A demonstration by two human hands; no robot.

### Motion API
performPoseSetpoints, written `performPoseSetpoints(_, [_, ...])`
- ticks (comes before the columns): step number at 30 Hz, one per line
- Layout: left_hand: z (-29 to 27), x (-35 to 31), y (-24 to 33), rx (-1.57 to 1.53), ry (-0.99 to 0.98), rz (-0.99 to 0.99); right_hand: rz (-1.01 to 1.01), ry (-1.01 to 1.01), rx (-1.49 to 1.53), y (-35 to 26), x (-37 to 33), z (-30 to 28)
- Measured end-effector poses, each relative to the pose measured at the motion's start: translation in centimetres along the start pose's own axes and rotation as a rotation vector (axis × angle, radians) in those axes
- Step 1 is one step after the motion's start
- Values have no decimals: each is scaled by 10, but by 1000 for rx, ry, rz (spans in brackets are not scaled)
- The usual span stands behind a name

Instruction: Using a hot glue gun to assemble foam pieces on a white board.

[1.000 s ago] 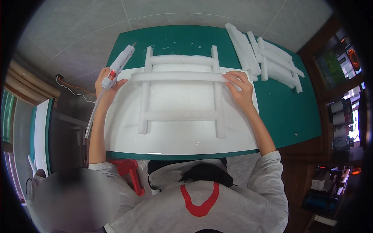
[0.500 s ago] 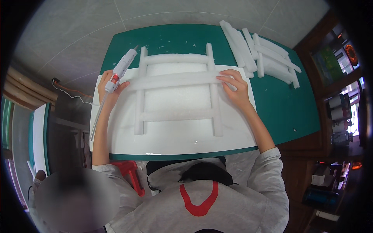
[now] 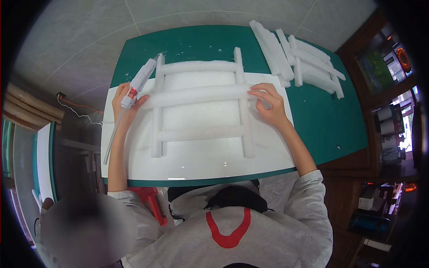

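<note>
My left hand (image 3: 124,108) is closed round a white hot glue gun (image 3: 144,77), its nozzle pointing up and away, a long glue stick (image 3: 113,142) trailing from its back over my forearm. That hand's thumb reaches the left end of a white foam strip (image 3: 201,94). Bent fingers of my right hand (image 3: 271,103) grip the strip's right end. The strip lies across two upright foam bars (image 3: 157,129), (image 3: 246,129) of a frame, between an upper crossbar (image 3: 200,67) and a lower crossbar (image 3: 201,132). A white foam sheet (image 3: 201,115) shows between the bars.
The frame rests on a white board (image 3: 272,156) over a green tabletop (image 3: 330,129). More foam strips (image 3: 270,49) and a second foam assembly (image 3: 317,71) lie at the far right. A red stool (image 3: 154,205) stands below the table; a white cable (image 3: 80,109) runs at the left.
The view has shifted slightly. Both hands stay at the ends of the foam strip, and the glue gun remains in my left hand with its nozzle tilted slightly more rightward.
</note>
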State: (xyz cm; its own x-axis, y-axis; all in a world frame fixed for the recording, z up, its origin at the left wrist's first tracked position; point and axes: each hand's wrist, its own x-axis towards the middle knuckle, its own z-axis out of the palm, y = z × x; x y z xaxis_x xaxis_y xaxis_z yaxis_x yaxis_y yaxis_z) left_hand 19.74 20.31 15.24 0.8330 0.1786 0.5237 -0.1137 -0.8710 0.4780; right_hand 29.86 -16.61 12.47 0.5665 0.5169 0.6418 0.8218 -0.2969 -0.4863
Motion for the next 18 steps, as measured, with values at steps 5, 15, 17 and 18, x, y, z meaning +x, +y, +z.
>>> performPoseSetpoints(5, [2,-1,-2,6,10,-36,26,61,-8,-7,4,2])
performPoseSetpoints(15, [3,-3,-2,-30,30,-36,87,29,-22,-3,-1,5])
performPoseSetpoints(17, [3,-3,-2,-54,46,-41,87,26,-22,-3,-1,5])
performPoseSetpoints(18, [3,-3,-1,-54,46,-43,87,25,-26,-3,-2,4])
